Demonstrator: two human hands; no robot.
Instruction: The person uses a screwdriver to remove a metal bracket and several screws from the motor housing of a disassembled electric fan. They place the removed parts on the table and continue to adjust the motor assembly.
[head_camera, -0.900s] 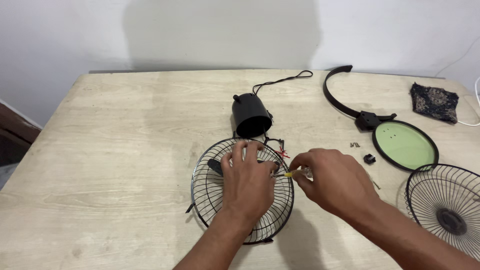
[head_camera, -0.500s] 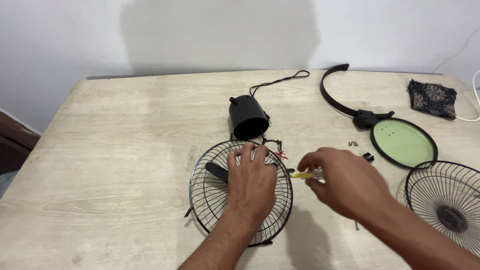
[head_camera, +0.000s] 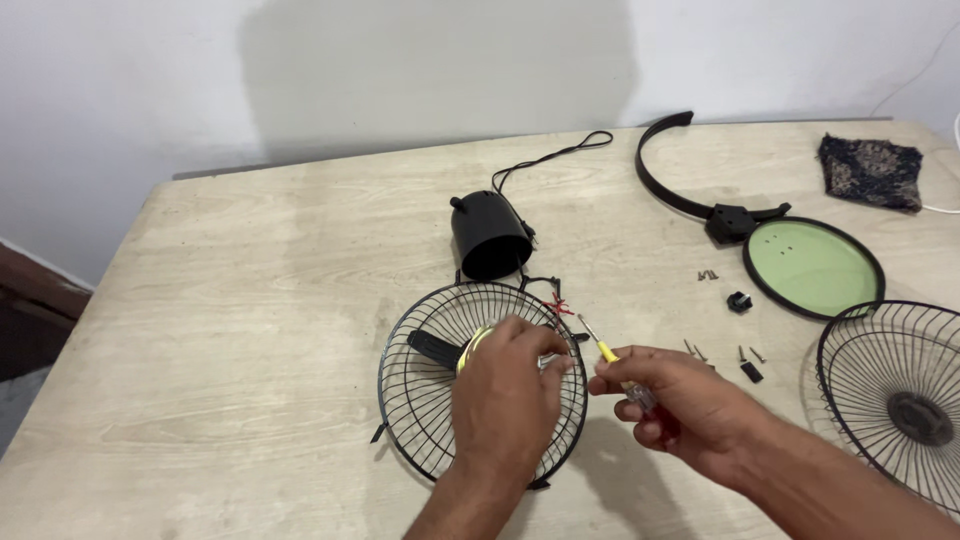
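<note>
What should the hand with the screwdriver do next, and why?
Probably bring the screwdriver tip leftward to the spot the left hand steadies on the wire fan guard. The right hand holds it just beside the guard, its tip apparently not yet seated.

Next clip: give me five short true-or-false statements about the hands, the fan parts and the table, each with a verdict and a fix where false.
1. The left hand rests on the wire fan guard in front of the person. True.
2. The right hand holds a screwdriver with a yellow shaft. True.
3. The black motor housing stands inside the green base plate. False: it lies apart, on the table beyond the guard.
4. A second wire guard lies at the right edge of the view. True.
5. The dark patterned cloth covers the loose screws. False: it lies apart in the far right corner.
</note>
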